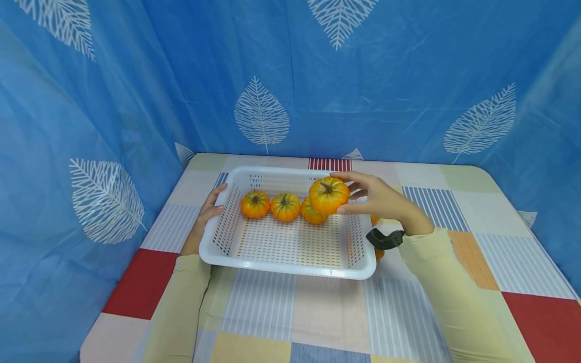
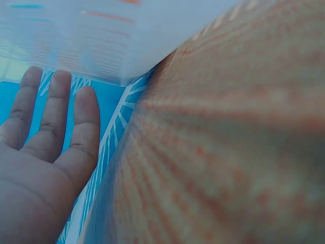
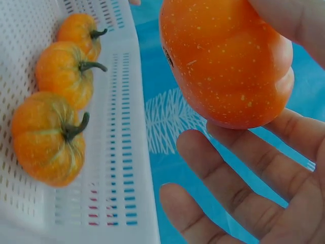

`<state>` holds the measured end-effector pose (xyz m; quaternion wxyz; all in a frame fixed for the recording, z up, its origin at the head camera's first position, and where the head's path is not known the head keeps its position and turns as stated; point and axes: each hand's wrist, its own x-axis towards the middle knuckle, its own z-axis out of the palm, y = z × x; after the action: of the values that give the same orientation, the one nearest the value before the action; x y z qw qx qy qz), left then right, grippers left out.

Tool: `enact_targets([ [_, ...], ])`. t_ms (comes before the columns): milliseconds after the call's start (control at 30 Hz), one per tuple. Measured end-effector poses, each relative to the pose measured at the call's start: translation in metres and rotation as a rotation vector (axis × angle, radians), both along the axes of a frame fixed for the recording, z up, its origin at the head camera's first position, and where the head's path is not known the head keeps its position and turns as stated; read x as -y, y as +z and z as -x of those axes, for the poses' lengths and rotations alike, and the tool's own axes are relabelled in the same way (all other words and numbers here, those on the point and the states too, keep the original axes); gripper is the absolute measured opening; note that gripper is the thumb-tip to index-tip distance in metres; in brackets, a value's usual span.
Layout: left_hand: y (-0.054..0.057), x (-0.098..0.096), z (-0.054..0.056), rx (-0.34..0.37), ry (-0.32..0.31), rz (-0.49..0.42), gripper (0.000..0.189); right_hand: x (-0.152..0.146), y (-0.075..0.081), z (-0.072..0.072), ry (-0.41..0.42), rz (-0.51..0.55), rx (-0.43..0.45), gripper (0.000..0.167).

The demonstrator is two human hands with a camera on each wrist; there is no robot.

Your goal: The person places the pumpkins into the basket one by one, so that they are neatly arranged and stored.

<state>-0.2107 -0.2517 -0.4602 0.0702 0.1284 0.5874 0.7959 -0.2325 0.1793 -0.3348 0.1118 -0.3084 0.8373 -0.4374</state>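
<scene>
A white plastic basket (image 1: 290, 270) with slotted walls holds three small orange pumpkins in a row, the left one (image 1: 255, 204), the middle one (image 1: 285, 207) and the right one (image 1: 313, 213). Above the basket's right part, my right hand (image 1: 374, 199) pinches another small pumpkin (image 1: 329, 195) between thumb and fingers. In the right wrist view this held pumpkin (image 3: 228, 66) shows its smooth orange skin, beside the basket wall. My left hand (image 1: 205, 217) is at the basket's left end, with fingertips by the rim. Its fingers (image 2: 53, 109) look extended in the left wrist view.
Just right of the basket, more orange pumpkins (image 1: 379, 254) show, partly hidden by the basket and the right arm. A black band (image 1: 385, 239) is at the right wrist. Patchwork cloth (image 1: 331, 307) covers the table; a blue leaf-patterned curtain (image 1: 363, 101) hangs behind and at the sides.
</scene>
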Motion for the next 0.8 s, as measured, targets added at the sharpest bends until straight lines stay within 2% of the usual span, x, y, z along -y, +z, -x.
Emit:
enact_targets([
  [633, -0.002, 0.002, 0.003, -0.020, 0.006, 0.023, 0.061, 0.034, -0.017, 0.013, 0.101, 0.013, 0.078, 0.074],
  [800, 0.000, 0.000, 0.000, 0.021, 0.031, 0.040, 0.063, 0.045, -0.020, 0.015, 0.121, 0.025, 0.088, 0.074],
])
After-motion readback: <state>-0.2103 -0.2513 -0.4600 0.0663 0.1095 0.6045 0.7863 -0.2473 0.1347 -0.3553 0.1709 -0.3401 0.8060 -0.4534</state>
